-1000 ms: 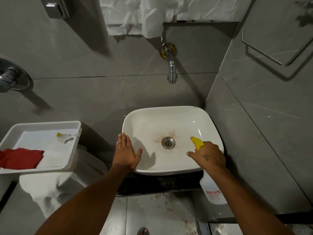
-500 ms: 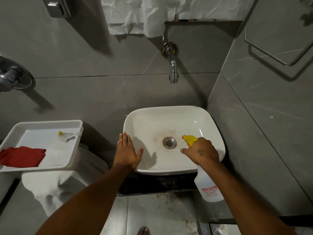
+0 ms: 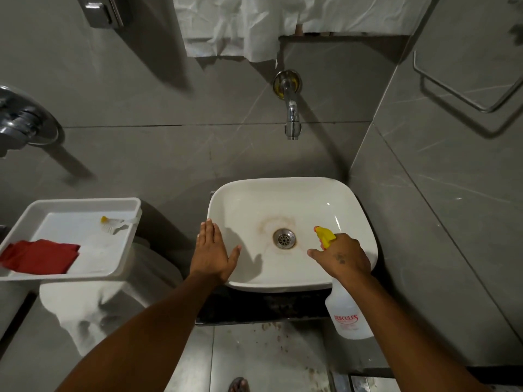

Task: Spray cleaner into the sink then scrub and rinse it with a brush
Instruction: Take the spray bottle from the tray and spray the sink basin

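A white square sink [image 3: 353, 210] sits below a wall tap [image 3: 291, 117], with a rusty stain around its metal drain [image 3: 284, 238]. My right hand [image 3: 343, 257] grips a clear spray bottle [image 3: 346, 315] by its neck, and the yellow nozzle [image 3: 324, 235] points left over the basin toward the drain. My left hand [image 3: 210, 253] rests flat on the sink's left rim, fingers apart and holding nothing. A small white brush [image 3: 114, 223] with a yellow tip lies in a white tray [image 3: 85, 203] to the left.
A red cloth [image 3: 39, 256] lies in the tray, which rests on a white toilet tank [image 3: 93, 304]. Grey tiled walls close in behind and on the right, where a towel rail [image 3: 464, 89] hangs. White paper [image 3: 254, 24] hangs above the tap. A shower valve [image 3: 22, 123] is on the left.
My right hand has shifted the bottle slightly left over the basin, swinging the nozzle toward the drain. The left hand has stayed on the rim.
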`<state>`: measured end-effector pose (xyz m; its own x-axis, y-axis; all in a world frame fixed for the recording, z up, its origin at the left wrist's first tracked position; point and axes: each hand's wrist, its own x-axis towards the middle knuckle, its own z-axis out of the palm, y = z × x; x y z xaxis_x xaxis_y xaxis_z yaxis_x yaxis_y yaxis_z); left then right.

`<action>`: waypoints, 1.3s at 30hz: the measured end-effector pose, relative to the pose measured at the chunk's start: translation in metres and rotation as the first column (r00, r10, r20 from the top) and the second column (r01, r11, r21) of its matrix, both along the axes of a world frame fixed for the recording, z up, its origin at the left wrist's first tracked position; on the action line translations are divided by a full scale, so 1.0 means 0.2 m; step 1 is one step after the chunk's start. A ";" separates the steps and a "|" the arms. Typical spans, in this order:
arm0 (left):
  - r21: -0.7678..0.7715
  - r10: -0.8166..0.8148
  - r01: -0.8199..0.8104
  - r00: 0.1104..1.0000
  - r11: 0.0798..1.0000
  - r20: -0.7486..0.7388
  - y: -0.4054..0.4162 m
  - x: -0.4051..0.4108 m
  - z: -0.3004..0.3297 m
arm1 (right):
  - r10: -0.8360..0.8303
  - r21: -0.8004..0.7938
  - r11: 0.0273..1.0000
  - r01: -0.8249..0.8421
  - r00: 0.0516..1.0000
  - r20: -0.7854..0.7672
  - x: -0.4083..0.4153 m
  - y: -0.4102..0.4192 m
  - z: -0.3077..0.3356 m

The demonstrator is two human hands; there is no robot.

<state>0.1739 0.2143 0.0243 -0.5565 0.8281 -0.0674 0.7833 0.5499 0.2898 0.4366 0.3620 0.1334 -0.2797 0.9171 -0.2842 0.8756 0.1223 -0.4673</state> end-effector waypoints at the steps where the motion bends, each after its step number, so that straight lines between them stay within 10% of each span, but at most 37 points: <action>1: -0.006 0.003 -0.003 1.000 1.000 0.001 0.00 0.00 0.00 | -0.012 -0.004 1.000 0.012 1.000 -0.018 0.01 0.00 0.00; 12: 0.118 0.109 -0.117 0.991 0.986 0.075 -0.19 -0.05 0.15 | 0.224 0.006 0.972 -0.236 0.914 -0.338 -0.44 -0.12 0.26; 20: 0.032 0.494 -0.496 0.868 0.868 0.047 -0.77 -0.58 0.09 | 0.558 0.022 0.713 -0.701 0.549 -0.623 -1.55 -0.52 0.39; 30: -0.102 0.740 -0.734 0.657 0.671 0.143 -1.05 -1.29 -0.41 | 0.446 -0.242 0.637 -0.732 0.605 -0.660 -2.89 -1.03 -0.40; 39: -0.156 0.709 -0.698 0.705 0.699 0.023 -1.03 -1.40 -0.65 | 0.439 -0.127 0.615 -0.778 0.471 -0.765 -3.16 -1.24 -0.92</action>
